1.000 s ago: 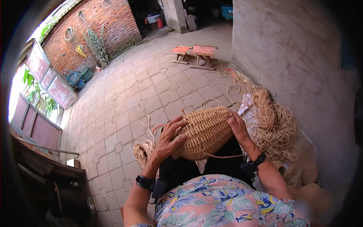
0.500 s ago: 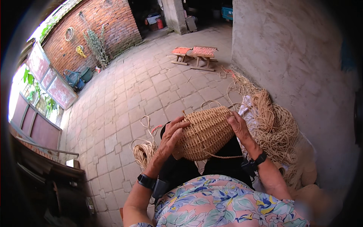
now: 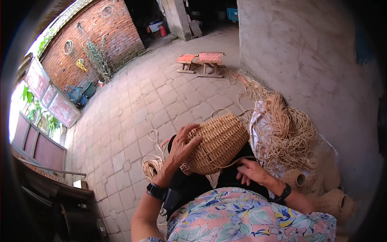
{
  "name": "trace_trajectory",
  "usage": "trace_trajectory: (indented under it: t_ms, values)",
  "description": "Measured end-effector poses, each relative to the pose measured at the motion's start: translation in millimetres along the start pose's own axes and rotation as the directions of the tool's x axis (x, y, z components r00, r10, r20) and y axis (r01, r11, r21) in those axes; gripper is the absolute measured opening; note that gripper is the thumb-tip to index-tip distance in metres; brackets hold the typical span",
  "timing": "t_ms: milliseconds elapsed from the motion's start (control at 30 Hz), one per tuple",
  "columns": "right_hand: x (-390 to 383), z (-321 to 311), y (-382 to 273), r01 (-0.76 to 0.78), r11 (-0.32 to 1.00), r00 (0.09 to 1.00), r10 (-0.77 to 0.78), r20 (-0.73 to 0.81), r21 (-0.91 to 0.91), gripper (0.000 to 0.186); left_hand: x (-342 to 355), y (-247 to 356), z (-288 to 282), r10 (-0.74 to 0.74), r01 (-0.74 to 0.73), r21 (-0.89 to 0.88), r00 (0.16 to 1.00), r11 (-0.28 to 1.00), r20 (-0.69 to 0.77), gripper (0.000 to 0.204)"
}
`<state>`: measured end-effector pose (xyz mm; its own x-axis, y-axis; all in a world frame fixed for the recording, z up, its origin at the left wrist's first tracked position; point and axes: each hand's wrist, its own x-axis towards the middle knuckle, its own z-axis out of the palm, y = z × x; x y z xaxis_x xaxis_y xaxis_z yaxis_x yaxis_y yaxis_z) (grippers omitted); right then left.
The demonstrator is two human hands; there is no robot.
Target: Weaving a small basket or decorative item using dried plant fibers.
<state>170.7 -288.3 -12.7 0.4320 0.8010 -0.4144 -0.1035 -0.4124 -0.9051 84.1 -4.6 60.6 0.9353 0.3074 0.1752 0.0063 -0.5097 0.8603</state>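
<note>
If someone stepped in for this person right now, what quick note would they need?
Left hand: spread flat on the side of the woven basket, steadying it on the lap.
Right hand: below the basket's lower edge, fingers pinching a loose strand that runs from the weave.
Supplies: pile of straw cord on the right, small coil on the paving at left, finished small baskets at lower right.
Done: basket body looks largely woven.
Left: that trailing strand is not yet worked in.
</note>
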Motion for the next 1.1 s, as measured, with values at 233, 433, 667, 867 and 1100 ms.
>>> trace_trajectory:
  t_ms: [233, 433, 667, 867, 1100]
  values:
    - [25, 26, 6, 0.222, 0.871, 0.97, -0.15, -0.194, 0.439, 0.04, 12, 1, -3, -0.046, 0.039, 0.108, 0.997, 0.993, 0.066, 0.055]
    - [56, -20, -43, 0.522, 0.851, 0.738, -0.485, -0.47, -0.061, 0.035, -3, -24, 14, -0.106, 0.072, -0.23, 0.985, 0.97, -0.137, 0.059]
    - [93, -18, -54, 0.363, 0.892, 0.844, -0.437, -0.312, -0.27, 0.054, -48, -59, 15, -0.216, 0.223, 0.062, 0.971, 0.973, -0.098, 0.049]
    - [97, -5, -49, 0.558, 0.538, 0.55, -0.81, -0.204, -0.632, 0.055, -36, -62, 2, -0.144, 0.167, 0.293, 0.985, 0.942, -0.098, 0.04]
    - [63, 6, -55, 0.485, 0.818, 0.873, -0.477, -0.105, 0.309, 0.021, -40, -59, 7, -0.142, 0.166, 0.2, 0.981, 0.966, -0.132, 0.041]
